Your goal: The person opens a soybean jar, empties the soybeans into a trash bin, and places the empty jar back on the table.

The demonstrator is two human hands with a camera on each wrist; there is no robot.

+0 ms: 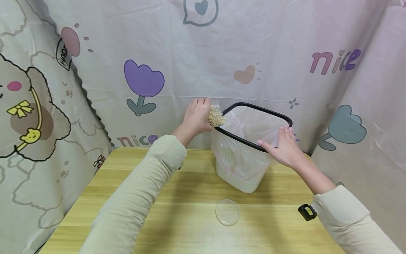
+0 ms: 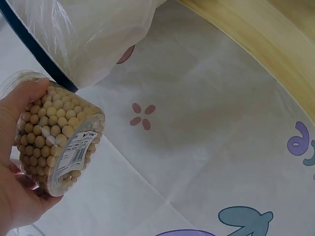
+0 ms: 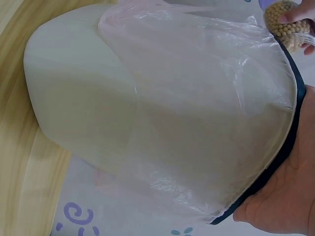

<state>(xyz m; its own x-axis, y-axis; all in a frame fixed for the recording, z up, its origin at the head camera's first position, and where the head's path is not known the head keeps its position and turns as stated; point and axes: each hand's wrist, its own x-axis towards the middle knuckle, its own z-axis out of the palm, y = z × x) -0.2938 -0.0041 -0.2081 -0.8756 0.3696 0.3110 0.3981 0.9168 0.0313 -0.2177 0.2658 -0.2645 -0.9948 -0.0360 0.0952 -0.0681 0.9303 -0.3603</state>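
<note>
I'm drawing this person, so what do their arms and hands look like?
The left sleeve and right sleeve are long, cream-coloured and wrinkled, ending in plain cuffs. The left hand and right hand are bare: no gloves. A small black piece pokes out beside the right sleeve.

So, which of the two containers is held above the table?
The clear jar, gripped by the left hand; the white bin with the black rim rests on the table.
</note>
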